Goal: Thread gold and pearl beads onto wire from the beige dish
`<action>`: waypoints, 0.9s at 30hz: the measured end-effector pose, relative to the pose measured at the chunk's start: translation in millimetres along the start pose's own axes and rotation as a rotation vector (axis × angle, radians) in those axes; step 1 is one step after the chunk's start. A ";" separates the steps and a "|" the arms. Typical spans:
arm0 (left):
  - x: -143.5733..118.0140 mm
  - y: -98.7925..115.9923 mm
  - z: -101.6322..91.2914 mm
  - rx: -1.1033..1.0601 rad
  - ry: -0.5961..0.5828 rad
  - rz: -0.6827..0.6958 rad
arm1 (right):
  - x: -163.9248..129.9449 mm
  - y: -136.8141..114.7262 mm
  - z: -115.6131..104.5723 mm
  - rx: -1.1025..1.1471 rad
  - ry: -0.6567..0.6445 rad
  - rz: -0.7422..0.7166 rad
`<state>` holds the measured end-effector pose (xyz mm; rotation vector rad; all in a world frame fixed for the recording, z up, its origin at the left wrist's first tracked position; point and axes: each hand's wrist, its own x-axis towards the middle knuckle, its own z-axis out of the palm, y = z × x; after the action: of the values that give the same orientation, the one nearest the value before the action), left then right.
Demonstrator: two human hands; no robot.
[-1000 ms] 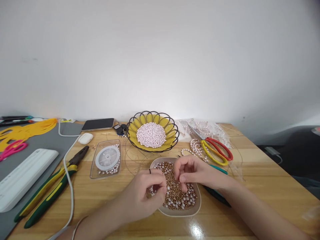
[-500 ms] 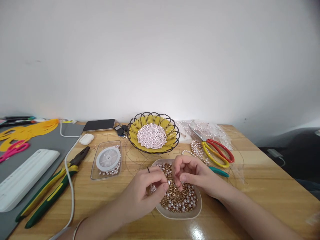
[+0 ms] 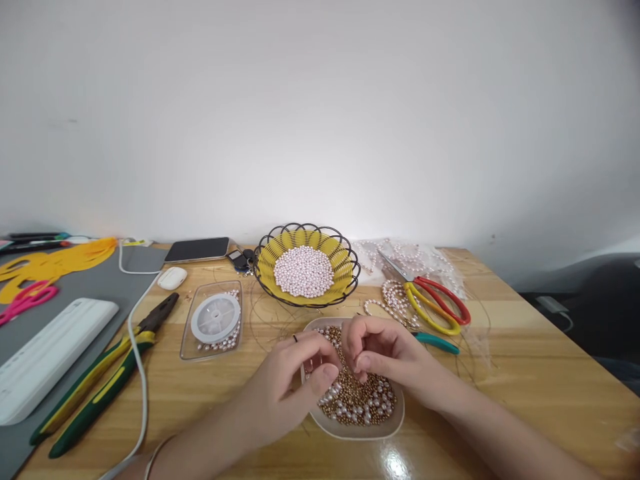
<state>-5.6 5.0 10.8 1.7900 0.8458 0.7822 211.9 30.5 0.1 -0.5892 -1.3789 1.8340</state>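
Wooden table (image 3: 525,373) against a plain white wall; we look down at our own two hands over its near edge, about midway along.

Our left hand (image 3: 290,383) and right hand (image 3: 385,353) meet fingertip to fingertip above a shallow beige dish (image 3: 357,432) full of small gold and pearl beads (image 3: 360,400). Both hands are curled into pinches; whatever sits between the fingers is too small to make out, likely a bead or a fine thread. Holding low over the dish seems sensible to us: anything dropped falls back among the beads.

Dish orientation: rounded rectangle, long axis running from the near edge toward the wall, far end pointing at the wire basket (image 3: 350,267) of pale pink beads (image 3: 303,271) just behind it.

Supplies ring the dish, all close by:
- clear box (image 3: 193,337) with a thread spool (image 3: 215,318), toward the left edge
- pliers (image 3: 95,383) further left, jaws aimed toward the wall
- scissors (image 3: 430,300) and strung pearls (image 3: 395,299) toward the right edge
- teal-handled tool (image 3: 435,343) just beside our right wrist

Grey mat (image 3: 90,287) at the left edge carries a white case (image 3: 50,353).
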 end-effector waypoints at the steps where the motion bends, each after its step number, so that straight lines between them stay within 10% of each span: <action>1: 0.0 0.2 -0.1 -0.007 -0.001 0.002 | 0.0 -0.3 0.5 -0.024 0.005 -0.011; 12: 1.2 -6.3 4.1 -0.047 0.036 0.069 | -0.5 -2.1 3.7 -0.174 0.033 -0.169; 19: 2.8 -3.4 2.0 -0.084 0.060 0.061 | -0.8 -14.9 -12.5 -0.941 0.026 -0.230; 27: 5.2 -5.9 -2.5 -0.262 0.156 -0.003 | 2.7 -10.7 -11.8 -1.084 -0.116 -0.237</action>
<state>-5.9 12.2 6.8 1.5111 0.8063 0.9930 222.0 41.1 6.8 -0.7868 -2.3741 0.8199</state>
